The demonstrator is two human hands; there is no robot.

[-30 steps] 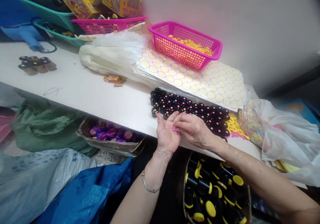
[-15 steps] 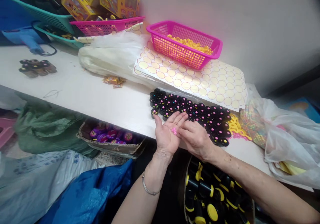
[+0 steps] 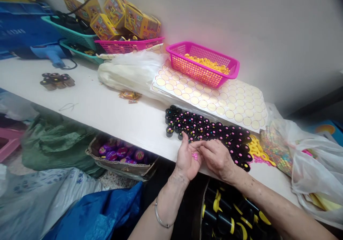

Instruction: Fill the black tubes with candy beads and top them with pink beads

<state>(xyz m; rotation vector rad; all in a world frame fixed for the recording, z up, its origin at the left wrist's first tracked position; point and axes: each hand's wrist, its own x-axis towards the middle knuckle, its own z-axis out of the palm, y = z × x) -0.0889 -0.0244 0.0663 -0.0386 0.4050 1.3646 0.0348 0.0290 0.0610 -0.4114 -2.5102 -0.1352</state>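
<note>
My left hand [image 3: 187, 157] is cupped palm up at the white table's front edge, with a few small pink candies [image 3: 195, 156] lying in the palm. My right hand [image 3: 218, 157] touches it from the right, fingertips pinched together over the candies. Just beyond both hands stands a cluster of small black open containers [image 3: 209, 130] with coloured candies inside.
A sheet of round yellow stickers [image 3: 214, 97] lies behind the containers, with a pink basket [image 3: 203, 63] of yellow rings on it. Clear bags of candy [image 3: 300, 150] sit at the right. Below the white table [image 3: 107, 108] are a box of black yellow-lidded containers [image 3: 227, 215], a box of purple items [image 3: 120, 152] and a blue bag [image 3: 99, 211].
My left hand has curled from flat into a cup around the pink candies. My right fingers have closed in over the palm. The view has shifted downward.
</note>
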